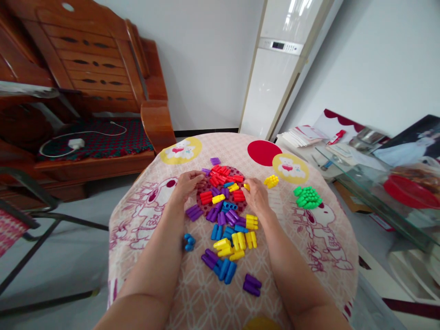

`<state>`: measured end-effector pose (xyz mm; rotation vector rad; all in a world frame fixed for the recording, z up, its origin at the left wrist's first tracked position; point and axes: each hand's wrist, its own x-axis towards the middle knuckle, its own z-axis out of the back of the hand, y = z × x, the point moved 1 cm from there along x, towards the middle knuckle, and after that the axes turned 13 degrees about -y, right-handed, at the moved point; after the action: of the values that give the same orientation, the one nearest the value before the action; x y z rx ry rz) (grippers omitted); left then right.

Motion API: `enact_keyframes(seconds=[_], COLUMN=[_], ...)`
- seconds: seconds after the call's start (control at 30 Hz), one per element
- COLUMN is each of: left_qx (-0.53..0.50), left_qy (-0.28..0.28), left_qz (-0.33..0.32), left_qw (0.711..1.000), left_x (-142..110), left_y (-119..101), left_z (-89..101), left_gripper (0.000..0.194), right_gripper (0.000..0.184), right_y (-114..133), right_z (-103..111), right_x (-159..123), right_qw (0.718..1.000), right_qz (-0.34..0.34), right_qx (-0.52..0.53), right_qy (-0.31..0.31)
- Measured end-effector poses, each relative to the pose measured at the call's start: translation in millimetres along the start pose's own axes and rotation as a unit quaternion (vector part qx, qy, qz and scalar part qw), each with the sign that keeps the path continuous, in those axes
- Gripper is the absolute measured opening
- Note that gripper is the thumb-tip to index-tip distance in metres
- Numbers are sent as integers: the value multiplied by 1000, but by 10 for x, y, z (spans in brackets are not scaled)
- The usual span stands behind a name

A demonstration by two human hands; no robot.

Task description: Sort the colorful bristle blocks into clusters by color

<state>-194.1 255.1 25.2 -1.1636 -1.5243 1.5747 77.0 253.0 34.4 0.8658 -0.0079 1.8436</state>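
My left hand (186, 184) rests at the left edge of a pile of plastic building pieces, its fingers stretched towards a purple piece (205, 172); nothing shows in its grasp. On the pile's right side, my right hand (257, 196) pinches a small yellow piece (246, 187) at its fingertips. Between the hands lie red pieces (222, 175), shaped like joined tubes, with blue and purple ones below. Closer to me are several yellow pieces (239, 240), blue pieces (227, 270) and a purple piece (252, 285).
Right of my right hand sit a yellow cluster (271, 181) and a green cluster (307, 197). A blue cluster (189, 242) lies beside my left forearm. The round table (137, 261) has a patterned cloth. A wooden bench (96, 91) and a glass-topped table (385, 201) stand nearby.
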Motion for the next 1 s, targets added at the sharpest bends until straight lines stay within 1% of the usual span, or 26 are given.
enact_keyframes(seconds=[0.07,0.17,0.4,0.5,0.6,0.67,0.73,0.83,1.0], left_qx=[-1,-1,-5,-3,-3,-2,-2,-3,-1], left_qy=[2,0,2,3,2,-1,0,2,-2], left_qz=[-2,-1,3,0,-3,-4,-4,-3,-3], left_qw=[1000,1000,1000,1000,1000,1000,1000,1000,1000], left_x=[-1,1,-7,-8,2,10,14,11,5], left_y=[-2,-3,-13,-9,2,8,10,4,-2], left_z=[-3,-6,-3,2,2,1,0,2,2], left_gripper=[27,26,25,28,31,32,33,31,28], right_gripper=[14,12,22,28,35,37,37,39,36], right_y=[-15,-72,-164,-242,-375,-459,-517,-555,-568], right_z=[23,50,114,210,330,388,417,438,546], right_x=[16,35,98,145,180,187,184,184,216], right_qw=[999,997,994,993,993,993,992,990,983], right_qz=[-29,-70,-107,-118,-111,-103,-100,-116,-155], right_qx=[-29,-36,-20,-9,-25,-51,-71,-77,-90], right_qy=[-17,-24,-19,-23,-31,-19,8,38,45])
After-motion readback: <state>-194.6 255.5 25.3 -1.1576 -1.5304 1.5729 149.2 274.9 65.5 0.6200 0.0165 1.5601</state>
